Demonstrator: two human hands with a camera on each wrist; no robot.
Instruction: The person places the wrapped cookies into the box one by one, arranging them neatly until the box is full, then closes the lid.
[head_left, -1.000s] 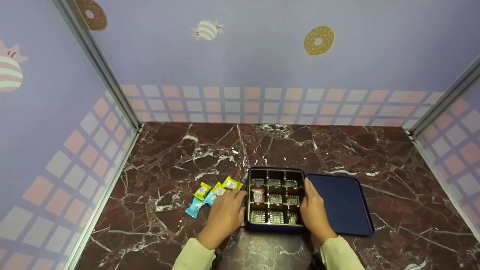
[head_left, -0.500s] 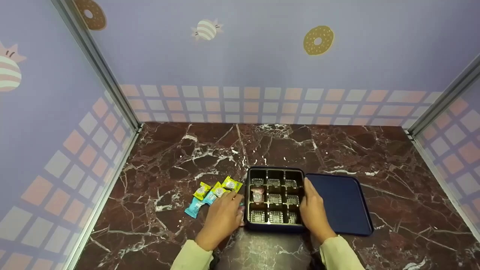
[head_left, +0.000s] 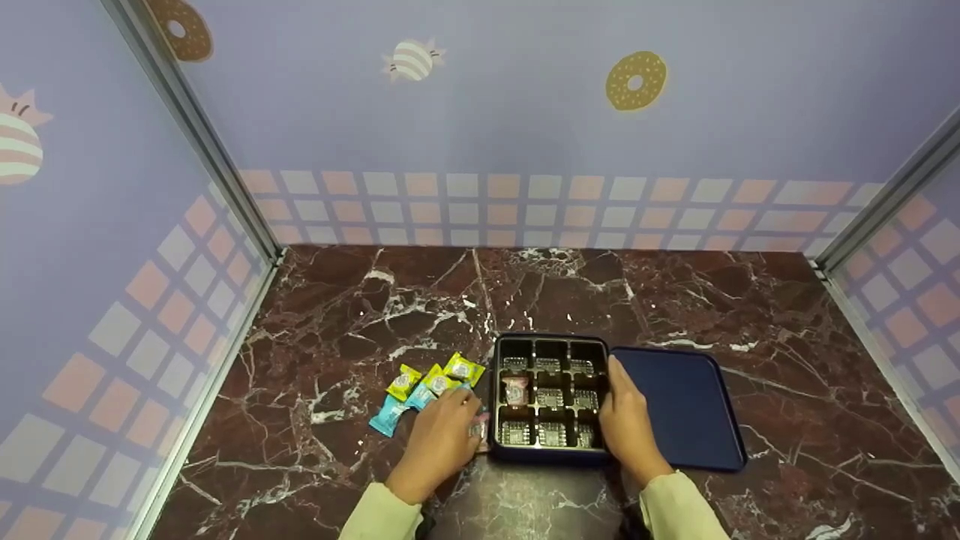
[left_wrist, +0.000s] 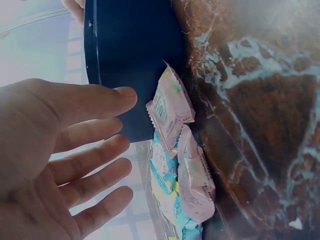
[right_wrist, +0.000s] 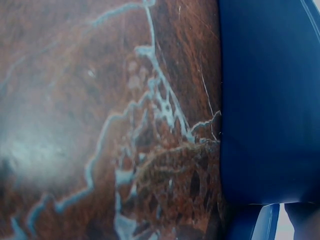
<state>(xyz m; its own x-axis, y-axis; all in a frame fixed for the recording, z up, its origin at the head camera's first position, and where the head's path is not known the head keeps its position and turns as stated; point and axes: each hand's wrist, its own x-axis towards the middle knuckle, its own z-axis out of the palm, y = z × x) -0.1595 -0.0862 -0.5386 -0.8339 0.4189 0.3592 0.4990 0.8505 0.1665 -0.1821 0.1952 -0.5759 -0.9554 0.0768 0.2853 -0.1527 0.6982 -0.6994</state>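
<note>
A dark blue square tin [head_left: 551, 455] holds a divided gold-and-black tray, with a pink wrapped candy [head_left: 515, 391] in its middle-left compartment. My left hand [head_left: 439, 435] is over loose candies at the tin's left side. In the left wrist view its fingers are spread and hold nothing; a pink candy [left_wrist: 172, 102] and a second pink candy [left_wrist: 196, 182] lie beyond the fingertips, against the tin. Blue candies [head_left: 388, 415] and yellow candies [head_left: 405, 382] lie past that hand. My right hand [head_left: 628, 424] rests along the tin's right wall with fingers extended.
The tin's dark blue lid [head_left: 679, 409] lies flat just right of the tin, partly behind the right hand. A brown marbled tabletop [head_left: 360, 300] runs back to a lilac patterned wall [head_left: 517, 127], with side panels at left and right.
My left hand has drawn slightly left and back from the tin, uncovering a pink candy beside the tin and part of a blue one. The right hand and tin have stayed put.
</note>
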